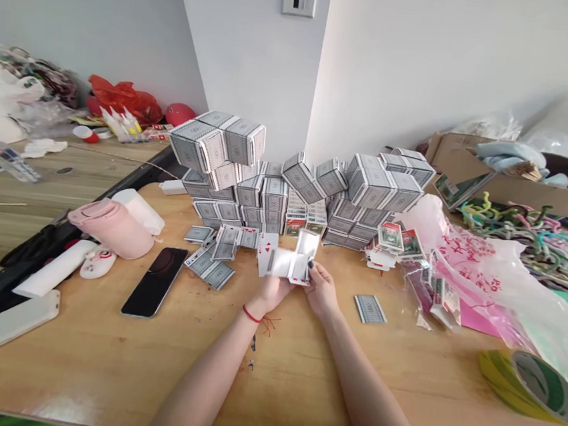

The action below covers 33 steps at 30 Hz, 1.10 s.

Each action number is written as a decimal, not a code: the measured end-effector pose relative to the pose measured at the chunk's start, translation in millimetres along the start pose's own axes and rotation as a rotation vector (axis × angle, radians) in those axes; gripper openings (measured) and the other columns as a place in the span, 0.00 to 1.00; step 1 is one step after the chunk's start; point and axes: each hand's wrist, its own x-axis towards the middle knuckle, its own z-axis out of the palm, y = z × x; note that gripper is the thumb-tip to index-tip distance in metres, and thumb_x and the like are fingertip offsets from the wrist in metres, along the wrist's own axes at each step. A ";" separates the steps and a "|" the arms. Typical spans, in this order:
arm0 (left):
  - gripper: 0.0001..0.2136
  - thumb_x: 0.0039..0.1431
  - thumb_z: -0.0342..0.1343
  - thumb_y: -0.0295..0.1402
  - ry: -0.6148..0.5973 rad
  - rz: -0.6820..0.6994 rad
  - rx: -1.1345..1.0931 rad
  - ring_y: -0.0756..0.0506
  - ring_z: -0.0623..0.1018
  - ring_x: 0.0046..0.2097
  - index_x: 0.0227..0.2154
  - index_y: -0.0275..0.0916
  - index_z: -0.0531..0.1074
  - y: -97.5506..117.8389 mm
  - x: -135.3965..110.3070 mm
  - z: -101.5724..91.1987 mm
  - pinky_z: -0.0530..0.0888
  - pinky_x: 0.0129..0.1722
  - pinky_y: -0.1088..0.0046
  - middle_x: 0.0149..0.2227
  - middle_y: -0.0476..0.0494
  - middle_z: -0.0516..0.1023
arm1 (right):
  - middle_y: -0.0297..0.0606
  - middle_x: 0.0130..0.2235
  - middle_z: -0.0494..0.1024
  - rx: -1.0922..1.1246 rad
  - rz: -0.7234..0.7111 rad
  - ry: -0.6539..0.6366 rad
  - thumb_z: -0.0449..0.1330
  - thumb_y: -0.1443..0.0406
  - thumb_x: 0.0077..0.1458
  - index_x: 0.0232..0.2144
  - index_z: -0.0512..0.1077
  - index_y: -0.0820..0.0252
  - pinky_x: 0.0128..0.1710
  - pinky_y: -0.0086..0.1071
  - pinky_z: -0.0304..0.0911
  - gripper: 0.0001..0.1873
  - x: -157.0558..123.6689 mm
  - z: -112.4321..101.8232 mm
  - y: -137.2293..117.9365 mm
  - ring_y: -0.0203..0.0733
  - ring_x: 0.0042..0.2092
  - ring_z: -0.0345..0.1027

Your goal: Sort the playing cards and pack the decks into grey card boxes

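Both of my hands meet over the middle of the table, holding playing cards (305, 247) that lie across one another, some blurred by glare. My left hand (273, 294) supports them from the left, its fingers partly hidden beneath. From the right, my right hand (323, 285) pinches their edge, a dark thumbnail showing. Just behind, a face-up heart card (267, 246) lies by loose cards (212, 268). Beyond stands a structure of card-built cubes (274, 199) with patterned grey backs. A single face-down card (370, 309) rests to the right of my right hand.
Left on the table are a black phone (155, 281), a pink bottle (112, 226) and a white power bank (15, 323). Card boxes (391, 237), a plastic bag (480, 259) and a yellow tape roll (531, 385) lie right. Behind them sits a cardboard box (532, 187).
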 end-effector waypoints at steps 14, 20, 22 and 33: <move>0.09 0.52 0.49 0.35 0.289 0.291 0.610 0.45 0.70 0.43 0.37 0.39 0.64 -9.7 -3.7 7.2 0.65 0.43 0.68 0.41 0.41 0.71 | 0.29 0.22 0.65 -0.240 -0.187 0.108 0.60 0.56 0.43 0.26 0.63 0.58 0.22 0.26 0.56 0.13 -5.5 11.8 8.7 0.31 0.21 0.56; 0.08 0.54 0.46 0.35 0.312 0.340 0.651 0.45 0.70 0.40 0.36 0.40 0.64 -10.4 -7.6 7.5 0.65 0.41 0.69 0.38 0.42 0.71 | 0.27 0.13 0.59 -0.355 -0.134 0.114 0.59 0.55 0.43 0.15 0.61 0.60 0.15 0.26 0.47 0.17 -9.0 15.4 6.4 0.29 0.16 0.49; 0.09 0.55 0.46 0.36 0.300 0.349 0.679 0.45 0.70 0.40 0.37 0.40 0.63 -9.9 -10.2 7.6 0.65 0.40 0.69 0.38 0.41 0.71 | 0.29 0.12 0.60 -0.319 -0.136 0.138 0.60 0.56 0.42 0.12 0.61 0.60 0.15 0.27 0.48 0.18 -9.7 14.5 7.0 0.30 0.15 0.51; 0.11 0.54 0.46 0.42 0.302 0.262 0.562 0.53 0.62 0.19 0.32 0.39 0.62 -16.2 -9.0 12.8 0.62 0.22 0.78 0.19 0.54 0.62 | 0.35 0.14 0.66 -0.091 0.047 -0.077 0.59 0.55 0.43 0.14 0.66 0.60 0.17 0.31 0.55 0.16 -2.9 1.6 1.5 0.36 0.17 0.58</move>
